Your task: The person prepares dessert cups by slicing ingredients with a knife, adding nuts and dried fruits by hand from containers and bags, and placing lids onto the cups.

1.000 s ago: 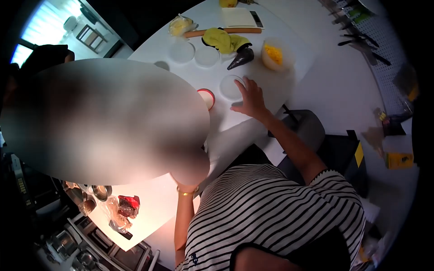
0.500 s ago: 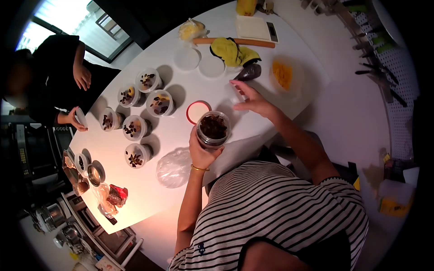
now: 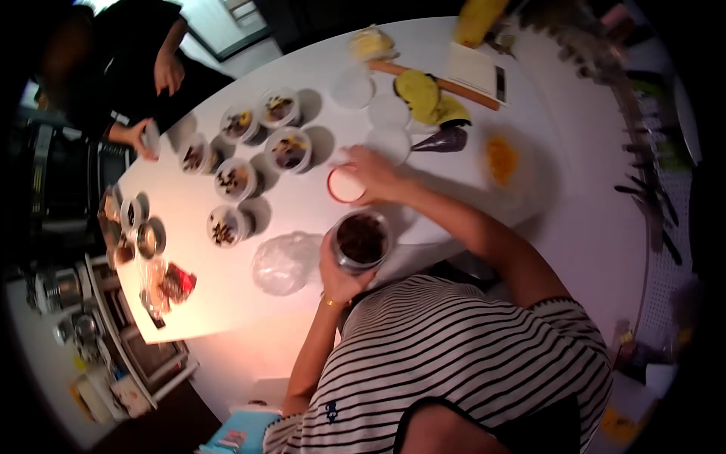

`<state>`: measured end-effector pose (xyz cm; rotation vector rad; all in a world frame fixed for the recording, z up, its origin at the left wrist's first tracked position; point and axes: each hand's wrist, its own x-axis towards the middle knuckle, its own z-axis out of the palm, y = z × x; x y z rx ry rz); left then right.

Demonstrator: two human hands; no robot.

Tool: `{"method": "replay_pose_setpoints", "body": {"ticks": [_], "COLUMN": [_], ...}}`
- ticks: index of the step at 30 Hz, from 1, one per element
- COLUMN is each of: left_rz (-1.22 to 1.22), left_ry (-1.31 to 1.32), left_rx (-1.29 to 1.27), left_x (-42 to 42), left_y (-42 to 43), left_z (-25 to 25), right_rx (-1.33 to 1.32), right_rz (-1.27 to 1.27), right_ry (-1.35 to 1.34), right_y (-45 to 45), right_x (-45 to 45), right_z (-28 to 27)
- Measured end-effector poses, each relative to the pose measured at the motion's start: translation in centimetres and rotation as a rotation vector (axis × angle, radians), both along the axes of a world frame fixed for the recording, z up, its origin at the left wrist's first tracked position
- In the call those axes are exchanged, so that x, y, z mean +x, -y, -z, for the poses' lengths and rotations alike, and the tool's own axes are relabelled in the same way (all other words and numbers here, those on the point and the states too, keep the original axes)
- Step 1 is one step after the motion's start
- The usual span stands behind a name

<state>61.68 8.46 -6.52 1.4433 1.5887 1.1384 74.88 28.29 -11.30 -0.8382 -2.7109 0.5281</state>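
Note:
My left hand [image 3: 344, 274] is wrapped round a clear jar [image 3: 378, 261] of dark brown pieces, held mouth up near the table edge. My right hand [image 3: 378, 178] has its fingers and thumb at opposite sides of a red-rimmed lid [image 3: 346, 185], just beyond the jar. Past that hand lies a translucent round lid [image 3: 388, 142], partly behind the wrist and fingers. Two more pale lids, a farther one [image 3: 352, 88] and a nearer one [image 3: 389, 112], lie behind it. Several clear cups [image 3: 289, 150] with dark and yellow toppings stand to the left.
A dark-filled piping bag [image 3: 446, 141], yellow-green cloth [image 3: 420, 94], rolling pin [image 3: 476, 94] and scale [image 3: 475, 72] lie at the back. A bowl with orange pieces [image 3: 501, 160] stands right. A plastic bag [image 3: 286, 263] lies left of the jar. Across the table, another person's hand [image 3: 140, 138] holds a cup-like thing.
My right hand has put the translucent lid down beside the other pale lids and moved left onto the red-rimmed lid. My left hand still holds the jar. The view has turned slightly.

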Motion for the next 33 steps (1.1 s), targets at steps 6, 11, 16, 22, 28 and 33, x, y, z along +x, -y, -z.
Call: {"method": "replay_pose_setpoints", "body": {"ticks": [6, 11, 16, 22, 28, 33], "left_rz": [-0.120, -0.169, -0.048, 0.128, 0.325, 0.626], "left_ry": [0.089, 0.185, 0.215, 0.220, 0.079, 0.196], "left_rx": [0.005, 0.091, 0.122, 0.025, 0.195, 0.039], "left_x": [-1.0, 0.6, 1.3, 1.3, 0.3, -0.2], "left_y": [1.4, 0.6, -2.9, -4.7, -5.0, -6.2], "left_z": [0.2, 2.0, -0.2, -2.0, -2.8, -5.8], "right_rx": [-0.337, -1.229, -0.569, -0.418, -0.273, -0.047], "right_rz": [0.075, 0.436, 0.399, 0.208, -0.059, -0.344], "right_ry": [0.049, -0.961, -1.075, -0.970, -0.322, -0.036], "right_y": [-0.6, 1.1, 5.7, 8.4, 6.7, 6.6], "right_x": [-3.1, 1.6, 4.2, 5.3, 8.6, 7.2], "right_z": [-2.3, -9.0, -11.6, -9.9, -14.8, -19.6]}}
